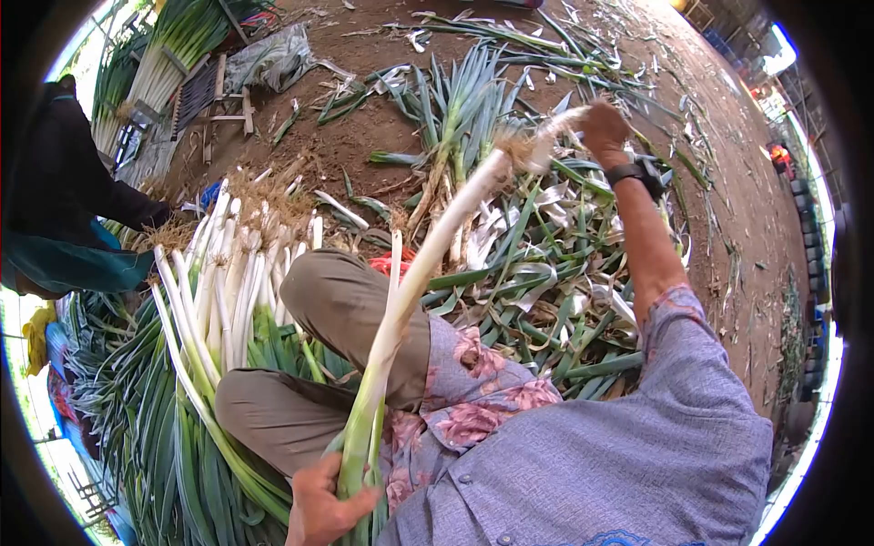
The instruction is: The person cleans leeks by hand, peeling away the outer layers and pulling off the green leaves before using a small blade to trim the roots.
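A long leek point(411, 287) slants across my lap, its root end up and away from me. My left hand point(330, 505) is wrapped round its green lower part. Out to the right, my right hand point(605, 132), with a dark watch on the wrist, is closed on a pale strip of leek skin point(557, 127), blurred by motion. That strip overlaps the leek's brown roots point(516, 146) in this view. A thinner white stalk point(396, 259) runs alongside the leek. By my knees on the left lies a heap of leeks point(238, 273), roots pointing away.
Peeled leaves and white scraps point(546, 282) cover the ground to my right. Several untrimmed leeks point(460, 109) lie ahead on the brown dirt. A person in dark clothing point(77, 173) is at the left, near a small wooden stool point(228, 114) and more leeks point(168, 68).
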Motion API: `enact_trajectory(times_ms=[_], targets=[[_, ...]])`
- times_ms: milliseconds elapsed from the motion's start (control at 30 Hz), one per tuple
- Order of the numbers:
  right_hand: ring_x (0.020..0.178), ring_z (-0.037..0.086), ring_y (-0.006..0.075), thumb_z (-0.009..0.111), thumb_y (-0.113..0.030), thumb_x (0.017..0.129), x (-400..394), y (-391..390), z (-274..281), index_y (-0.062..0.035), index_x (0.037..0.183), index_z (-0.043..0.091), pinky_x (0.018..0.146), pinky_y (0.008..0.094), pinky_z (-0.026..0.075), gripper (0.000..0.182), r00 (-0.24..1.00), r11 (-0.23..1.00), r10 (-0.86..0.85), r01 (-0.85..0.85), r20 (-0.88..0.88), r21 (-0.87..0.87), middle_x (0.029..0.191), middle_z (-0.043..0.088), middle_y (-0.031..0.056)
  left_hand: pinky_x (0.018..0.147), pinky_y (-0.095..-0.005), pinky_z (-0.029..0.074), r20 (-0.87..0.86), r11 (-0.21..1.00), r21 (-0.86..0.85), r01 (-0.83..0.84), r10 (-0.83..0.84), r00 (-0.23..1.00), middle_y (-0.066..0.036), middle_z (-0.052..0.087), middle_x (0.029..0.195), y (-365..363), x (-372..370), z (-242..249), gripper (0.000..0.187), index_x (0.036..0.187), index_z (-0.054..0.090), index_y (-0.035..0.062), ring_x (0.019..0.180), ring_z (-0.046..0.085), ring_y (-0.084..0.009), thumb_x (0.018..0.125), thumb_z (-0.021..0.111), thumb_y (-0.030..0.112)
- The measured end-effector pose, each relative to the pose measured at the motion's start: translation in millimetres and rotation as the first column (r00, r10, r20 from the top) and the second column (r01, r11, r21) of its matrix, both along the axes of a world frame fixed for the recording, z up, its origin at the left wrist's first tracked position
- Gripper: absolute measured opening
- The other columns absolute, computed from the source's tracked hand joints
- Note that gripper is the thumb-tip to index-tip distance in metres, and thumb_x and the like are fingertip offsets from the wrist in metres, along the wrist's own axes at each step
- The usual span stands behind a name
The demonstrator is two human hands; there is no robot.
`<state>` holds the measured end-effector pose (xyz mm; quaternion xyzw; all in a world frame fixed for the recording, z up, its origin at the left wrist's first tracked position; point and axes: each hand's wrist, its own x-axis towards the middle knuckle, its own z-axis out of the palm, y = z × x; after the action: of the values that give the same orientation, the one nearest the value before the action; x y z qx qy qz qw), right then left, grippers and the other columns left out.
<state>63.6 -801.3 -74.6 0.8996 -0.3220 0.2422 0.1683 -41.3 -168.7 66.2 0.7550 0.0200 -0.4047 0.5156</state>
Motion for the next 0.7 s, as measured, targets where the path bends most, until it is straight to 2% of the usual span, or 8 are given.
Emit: enact_trajectory(times_ms=[33, 67, 167, 367, 500, 567, 633, 700], targets=[[0.075, 0.067, 0.0354, 0.058, -0.023, 0.075, -21, -31, 7, -0.0133, 0.078, 0.066, 0.060, 0.0447, 0.053, 0.013, 0.998, 0.997, -0.059, 0.060, -0.016, 0.039, 0.078, 0.067, 0.0131, 0.053, -0.0226, 0.043, -0.025, 1.000, 0.004, -0.027, 0.027, 0.999, -0.002, 0.058, 0.066, 5, -3, 4, 0.027, 0.089, 0.062, -0.0048, 0.057, 0.054, -0.0072, 0.065, 0.072, 0.002], [0.077, 0.066, 0.0357, 0.059, -0.023, 0.074, -44, -54, 12, -0.0122, 0.079, 0.065, 0.063, 0.0443, 0.052, 0.013, 0.997, 0.996, -0.075, 0.074, 0.013, 0.039, 0.079, 0.067, 0.0139, 0.076, -0.0238, 0.049, -0.050, 0.992, 0.030, 0.123, -0.121, 0.991, -0.003, 0.066, 0.091, 15, -2, 9, 0.036, 0.114, 0.060, 0.0001, 0.081, 0.061, -0.0099, 0.080, 0.067, 0.007], [0.078, 0.065, 0.0369, 0.060, -0.019, 0.074, -71, -61, 21, -0.0093, 0.081, 0.062, 0.067, 0.0438, 0.052, 0.013, 1.000, 0.998, 0.031, -0.031, 0.005, -0.050, 0.078, 0.065, 0.0158, 0.050, -0.0220, 0.042, 0.006, 0.996, 0.036, -0.078, 0.078, 0.997, -0.003, 0.058, 0.064, 24, 3, -7, 0.025, 0.086, 0.061, -0.0051, 0.054, 0.054, -0.0073, 0.064, 0.071, 0.000], [0.074, 0.062, 0.0383, 0.055, -0.007, 0.080, -46, 31, 16, -0.0041, 0.092, 0.058, 0.059, 0.0452, 0.047, 0.012, 0.932, 0.955, 0.293, -0.278, -0.214, 0.100, 0.084, 0.064, 0.0195, 0.053, -0.0206, 0.039, -0.106, 0.986, -0.044, -0.160, 0.155, 0.982, 0.000, 0.057, 0.065, 3, 31, -8, 0.020, 0.088, 0.062, -0.0036, 0.056, 0.051, -0.0058, 0.070, 0.070, 0.003], [0.064, 0.061, 0.0350, 0.057, -0.015, 0.090, -35, 164, 55, -0.0016, 0.103, 0.059, 0.057, 0.0412, 0.049, 0.019, 0.745, 0.729, 0.667, -0.648, -0.015, 0.220, 0.083, 0.063, 0.0190, 0.053, -0.0208, 0.040, -0.148, 0.985, -0.064, -0.158, 0.148, 0.978, 0.000, 0.057, 0.065, -8, 35, -4, 0.022, 0.089, 0.062, -0.0042, 0.054, 0.051, -0.0063, 0.071, 0.069, 0.003], [0.052, 0.055, 0.0164, 0.060, -0.017, 0.089, -29, 221, 74, 0.0012, 0.112, 0.057, 0.047, 0.0302, 0.049, 0.029, 0.519, 0.488, 0.837, -0.852, 0.176, 0.189, 0.089, 0.063, 0.0171, 0.053, -0.0206, 0.039, -0.158, 0.986, -0.068, -0.150, 0.138, 0.978, 0.001, 0.056, 0.065, -11, 36, -4, 0.021, 0.089, 0.062, -0.0039, 0.054, 0.051, -0.0059, 0.071, 0.069, 0.004], [0.066, 0.061, 0.0174, 0.059, -0.019, 0.090, -24, 267, 81, 0.0005, 0.110, 0.058, 0.048, 0.0268, 0.055, 0.028, 0.306, 0.314, 0.948, -0.942, 0.087, -0.116, 0.092, 0.063, 0.0160, 0.052, -0.0204, 0.039, -0.157, 0.986, -0.078, -0.146, 0.133, 0.979, 0.000, 0.056, 0.065, -12, 35, -7, 0.022, 0.089, 0.062, -0.0038, 0.054, 0.051, -0.0059, 0.071, 0.069, 0.004], [0.063, 0.056, 0.0175, 0.051, -0.022, 0.093, -21, 306, 83, 0.0021, 0.108, 0.056, 0.051, 0.0305, 0.051, 0.029, 0.177, 0.149, 0.959, -0.979, 0.221, 0.138, 0.082, 0.055, 0.0115, 0.053, -0.0201, 0.040, -0.148, 0.990, -0.061, -0.127, 0.116, 0.982, 0.000, 0.057, 0.067, -14, 34, -8, 0.021, 0.089, 0.062, -0.0033, 0.055, 0.052, -0.0058, 0.071, 0.069, 0.004]])
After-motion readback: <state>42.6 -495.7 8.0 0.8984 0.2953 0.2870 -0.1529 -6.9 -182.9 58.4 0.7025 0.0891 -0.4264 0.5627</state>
